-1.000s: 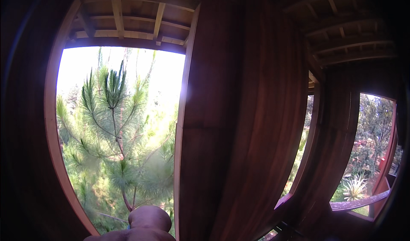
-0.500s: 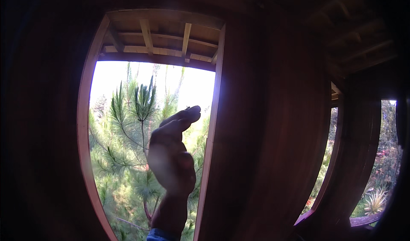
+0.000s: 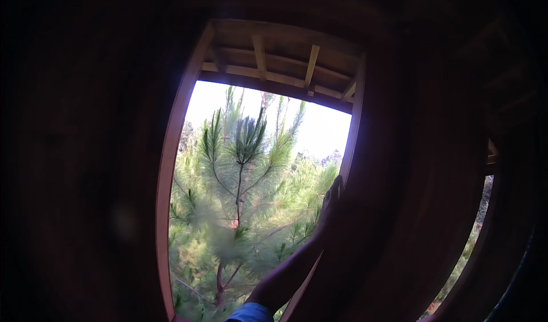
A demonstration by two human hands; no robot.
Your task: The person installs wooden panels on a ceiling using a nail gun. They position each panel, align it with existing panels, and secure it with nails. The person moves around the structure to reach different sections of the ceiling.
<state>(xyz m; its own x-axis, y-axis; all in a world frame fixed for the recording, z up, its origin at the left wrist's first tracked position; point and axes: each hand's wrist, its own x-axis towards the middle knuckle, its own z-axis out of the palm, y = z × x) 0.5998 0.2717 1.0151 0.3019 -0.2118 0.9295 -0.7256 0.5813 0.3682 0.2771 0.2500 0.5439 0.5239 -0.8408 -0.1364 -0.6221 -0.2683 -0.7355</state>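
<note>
My left hand (image 3: 331, 203) is at the right side post (image 3: 354, 133) of a tall wooden window opening. Its forearm, in a blue sleeve (image 3: 251, 312), rises from the lower edge and slants up to the right across the opening. The fingers point upward, look stretched out and lie along or against the post; nothing shows in them. Deep shadow hides the palm side and much of the hand, so how firmly it touches the wood cannot be made out. My right hand is out of view.
A young pine (image 3: 240, 156) with long needles stands outside the opening. Overhead outside are roof beams (image 3: 258, 56). The left side post (image 3: 171, 179) is reddish wood. Dark wall panels (image 3: 422, 208) flank the opening, and a second narrow opening (image 3: 471, 248) lies to the right.
My left hand has moved right, from mid-opening with bent fingers to the right post. The view has turned left and tilted, so the window sits further right.
</note>
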